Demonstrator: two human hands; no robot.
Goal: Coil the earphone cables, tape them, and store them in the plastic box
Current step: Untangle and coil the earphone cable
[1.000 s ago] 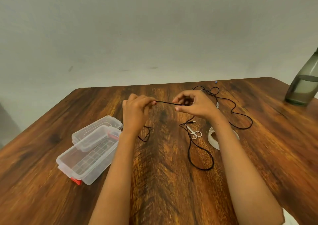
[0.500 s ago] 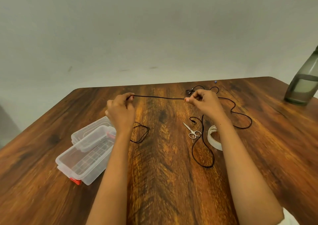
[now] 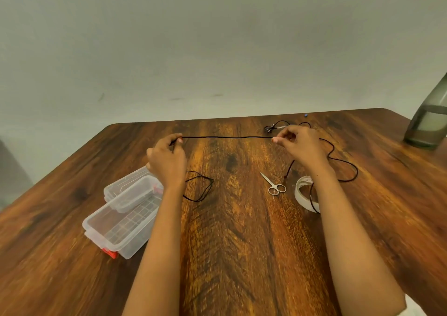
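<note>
A black earphone cable (image 3: 227, 137) is stretched taut above the wooden table between my two hands. My left hand (image 3: 167, 160) pinches one end of the stretch; a small loop of cable lies on the table just right of its wrist. My right hand (image 3: 300, 146) pinches the other end, and the rest of the cable trails behind and to the right of it. The earbuds (image 3: 269, 128) lie just beyond my right hand. A clear plastic box (image 3: 123, 226) with a red latch stands open at the left. A roll of clear tape (image 3: 302, 192) sits by my right forearm.
Small silver scissors (image 3: 274, 185) lie between my arms, left of the tape. The box's clear lid (image 3: 121, 185) rests behind the box. A dark glass bottle (image 3: 429, 124) stands at the table's far right edge. A tiny blue object (image 3: 306, 115) sits near the back edge.
My hands have moved apart, left going left and right going right, drawing the cable out into a long straight line. The slack loop near the scissors has shrunk.
</note>
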